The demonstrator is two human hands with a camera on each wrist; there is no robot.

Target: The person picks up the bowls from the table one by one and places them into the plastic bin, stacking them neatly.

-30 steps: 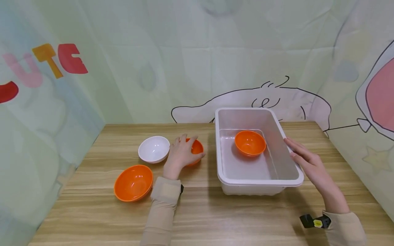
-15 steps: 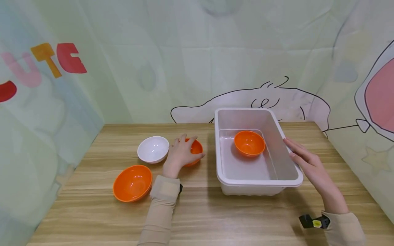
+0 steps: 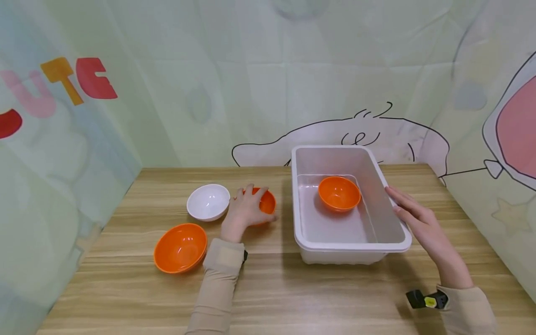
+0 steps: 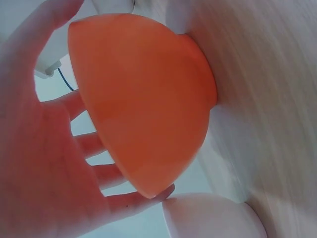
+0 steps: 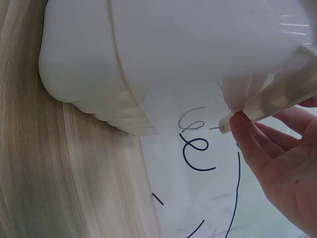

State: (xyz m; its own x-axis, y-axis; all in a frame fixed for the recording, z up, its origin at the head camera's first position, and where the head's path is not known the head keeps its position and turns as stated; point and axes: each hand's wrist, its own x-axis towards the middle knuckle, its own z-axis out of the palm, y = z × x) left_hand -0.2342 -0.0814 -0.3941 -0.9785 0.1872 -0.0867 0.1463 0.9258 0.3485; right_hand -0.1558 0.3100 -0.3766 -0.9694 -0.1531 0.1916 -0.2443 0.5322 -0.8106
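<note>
My left hand [image 3: 247,209] spans the top of an orange bowl [image 4: 143,99] standing on the table. Its fingers reach over the rim on one side; in the left wrist view the thumb extends past the opposite side, apart from the rim. The hand covers part of this bowl in the head view. My right hand [image 3: 418,221] rests against the right rim of a white plastic tub [image 3: 351,247], with fairly straight fingers touching the lip. Inside the tub sits another orange bowl [image 3: 339,193].
To the left are a white bowl [image 3: 208,203], close beside the left hand, and an orange bowl [image 3: 181,248] nearer the front. The wooden table [image 3: 268,298] ends at a printed cloth backdrop [image 3: 251,93].
The left thumb has shifted slightly toward the near side and looks blurred. The bowls, tub and right hand stay in place; the head view has shifted a little.
</note>
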